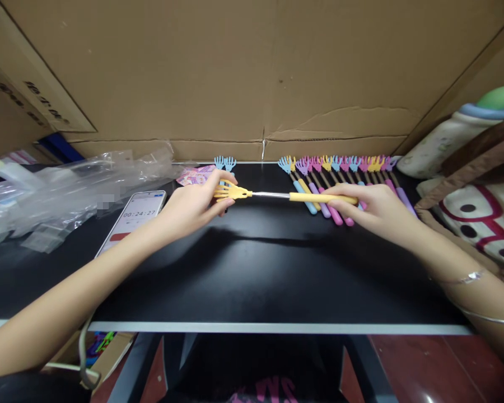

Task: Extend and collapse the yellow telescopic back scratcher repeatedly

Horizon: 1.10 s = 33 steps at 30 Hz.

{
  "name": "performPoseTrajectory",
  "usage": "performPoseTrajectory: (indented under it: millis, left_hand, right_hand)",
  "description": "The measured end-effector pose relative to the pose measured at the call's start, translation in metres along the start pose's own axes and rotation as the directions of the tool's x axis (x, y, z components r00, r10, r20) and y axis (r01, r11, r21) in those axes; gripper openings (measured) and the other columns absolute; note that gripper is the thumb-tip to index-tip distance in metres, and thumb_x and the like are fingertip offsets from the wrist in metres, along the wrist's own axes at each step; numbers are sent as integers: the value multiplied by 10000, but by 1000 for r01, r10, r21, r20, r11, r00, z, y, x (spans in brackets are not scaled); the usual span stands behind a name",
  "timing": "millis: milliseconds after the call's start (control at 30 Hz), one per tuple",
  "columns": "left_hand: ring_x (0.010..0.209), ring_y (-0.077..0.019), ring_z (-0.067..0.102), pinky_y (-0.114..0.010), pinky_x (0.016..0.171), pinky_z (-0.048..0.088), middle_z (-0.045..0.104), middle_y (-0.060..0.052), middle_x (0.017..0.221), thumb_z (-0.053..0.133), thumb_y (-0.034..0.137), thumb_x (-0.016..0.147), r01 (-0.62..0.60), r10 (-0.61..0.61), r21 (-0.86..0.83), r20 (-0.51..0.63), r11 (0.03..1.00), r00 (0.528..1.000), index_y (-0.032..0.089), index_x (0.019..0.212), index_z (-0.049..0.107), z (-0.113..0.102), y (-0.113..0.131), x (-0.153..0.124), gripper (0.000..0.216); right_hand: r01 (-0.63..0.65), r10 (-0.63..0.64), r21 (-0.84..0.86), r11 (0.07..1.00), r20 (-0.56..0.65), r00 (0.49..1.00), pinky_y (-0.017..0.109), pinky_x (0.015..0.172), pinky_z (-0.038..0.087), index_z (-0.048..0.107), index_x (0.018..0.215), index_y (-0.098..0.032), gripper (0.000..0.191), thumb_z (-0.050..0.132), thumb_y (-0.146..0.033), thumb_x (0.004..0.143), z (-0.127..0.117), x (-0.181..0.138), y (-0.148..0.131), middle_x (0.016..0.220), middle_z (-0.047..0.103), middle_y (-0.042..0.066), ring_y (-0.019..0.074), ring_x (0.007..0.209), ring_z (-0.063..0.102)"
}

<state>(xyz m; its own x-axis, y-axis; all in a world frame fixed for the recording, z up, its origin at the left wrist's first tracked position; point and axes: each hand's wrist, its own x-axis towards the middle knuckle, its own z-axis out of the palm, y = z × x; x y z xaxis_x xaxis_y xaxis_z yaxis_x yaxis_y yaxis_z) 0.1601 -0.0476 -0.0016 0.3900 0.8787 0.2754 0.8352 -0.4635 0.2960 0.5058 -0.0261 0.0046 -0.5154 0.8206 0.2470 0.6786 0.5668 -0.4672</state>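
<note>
A yellow back scratcher [300, 197] is held level above the black table, its metal rod showing between head and handle. My left hand [193, 198] pinches the hand-shaped head at the left end. Around the yellow handle at the right end, the fingers of my right hand [372, 207] are closed. Behind it, several back scratchers [336, 163] in blue, yellow, purple and pink lie side by side in a row, heads toward the cardboard. Two blue back scratcher heads [225, 163] show just beyond my left hand, which hides the rest of them.
On the left lie clear plastic bags [79, 184] and a phone [136, 215] with a running timer. A pink printed packet [195, 174] is behind my left hand. Cardboard [235, 73] walls the back. A bottle [445, 140] and a cloth bag [479, 207] stand on the right.
</note>
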Motion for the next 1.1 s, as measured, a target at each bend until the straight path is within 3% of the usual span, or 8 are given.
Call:
performPoseTrajectory:
  millis: [100, 200, 333, 533, 667, 867, 1100]
  left_hand:
    - [809, -203, 679, -242, 596, 357, 709, -23, 1040, 499, 440, 934, -1, 24, 226, -99, 974, 995, 252, 1219, 488, -2, -4, -1, 341]
    - [945, -214, 663, -244, 602, 361, 699, -37, 1102, 509, 485, 937, -79, 135, 378, -123, 922, 983, 259, 1171, 562, -1, -8, -1, 330]
    - [881, -205, 649, -257, 592, 365, 704, -51, 1015, 493, 496, 937, -174, 248, 479, -94, 860, 964, 250, 1113, 618, 1, -15, -1, 327]
    - [737, -195, 622, -269, 546, 307, 690, -42, 819, 455, 490, 954, -354, 406, 495, 2, 794, 914, 266, 1088, 651, 1, -11, 0, 326]
    - [659, -190, 579, -268, 531, 282, 640, -39, 704, 486, 530, 935, -387, 426, 468, 26, 794, 904, 276, 1074, 666, 1, -4, 1, 341]
    - [759, -172, 595, -264, 528, 281, 658, -39, 772, 412, 344, 978, -409, 490, 536, -8, 738, 872, 224, 987, 653, 1, 8, 7, 269]
    - [650, -153, 581, -269, 512, 263, 640, -20, 700, 416, 267, 972, -443, 554, 570, -25, 692, 832, 208, 915, 639, 10, 21, 15, 238]
  right_hand:
    - [40, -42, -144, 989, -15, 999, 271, 554, 370, 689, 995, -243, 350, 486, -521, 929, -5, 4, -5, 635, 634, -7, 131, 528, 541]
    - [103, -141, -337, 936, -92, 986, 270, 539, 324, 713, 914, -248, 351, 480, -511, 929, -5, 6, -7, 648, 622, 22, 155, 604, 546]
    - [166, -235, -483, 860, -87, 968, 269, 530, 295, 716, 894, -231, 386, 439, -494, 944, 2, 5, -5, 684, 602, 49, 159, 621, 512]
    - [219, -337, -672, 707, -47, 940, 273, 512, 234, 705, 855, -226, 454, 369, -510, 965, 19, 2, -20, 617, 557, 52, 152, 581, 466]
    - [256, -353, -713, 652, 12, 935, 274, 513, 211, 688, 817, -222, 524, 309, -539, 993, 26, 4, -30, 588, 567, 47, 150, 570, 476]
    - [274, -365, -654, 705, -4, 931, 275, 522, 244, 652, 1180, -249, 401, 305, -378, 1027, 31, 15, -28, 878, 699, 46, 136, 653, 577]
    - [176, -333, -691, 701, -99, 938, 272, 505, 227, 698, 1073, -249, 380, 383, -447, 998, 38, 15, -40, 798, 713, 27, 131, 615, 594]
